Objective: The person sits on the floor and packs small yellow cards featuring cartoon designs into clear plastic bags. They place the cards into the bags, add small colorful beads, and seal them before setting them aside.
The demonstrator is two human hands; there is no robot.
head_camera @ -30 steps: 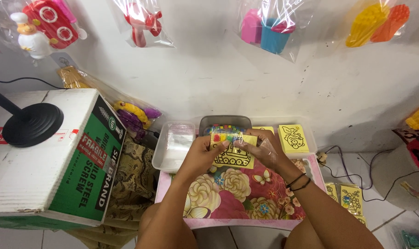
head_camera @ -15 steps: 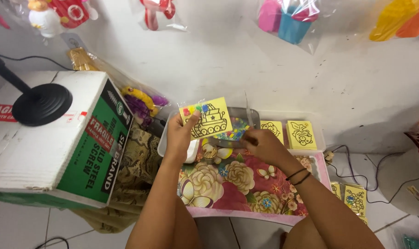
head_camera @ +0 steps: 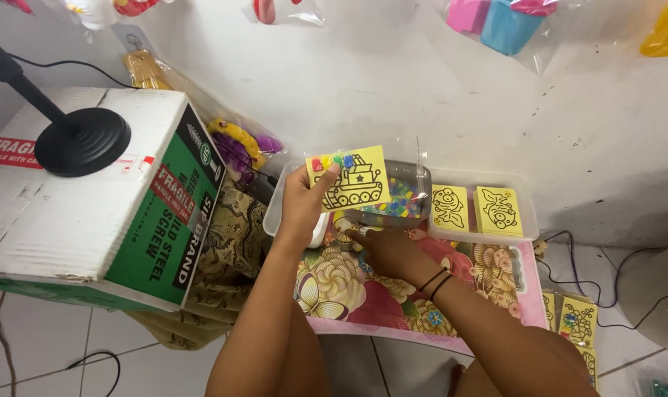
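Note:
My left hand (head_camera: 304, 202) holds up a yellow card (head_camera: 351, 179) with a black line drawing of a tank and a few small coloured pieces along its top edge. The card hangs above the clear plastic trays. My right hand (head_camera: 385, 251) rests low on the floral cloth (head_camera: 341, 290), fingers loosely curled and pointing left, just in front of a grey tray of small coloured pieces (head_camera: 400, 200). I cannot see anything in the right hand.
A clear tray (head_camera: 526, 220) holds two more yellow picture cards (head_camera: 449, 207). A big cardboard box (head_camera: 91, 213) with a black round lamp base (head_camera: 82, 141) stands at the left. More yellow cards (head_camera: 573, 320) lie on the floor at the right. Bagged toys hang on the wall.
My left hand has lifted the yellow card up and away from the trays. My right hand has let go of it and dropped onto the floral cloth.

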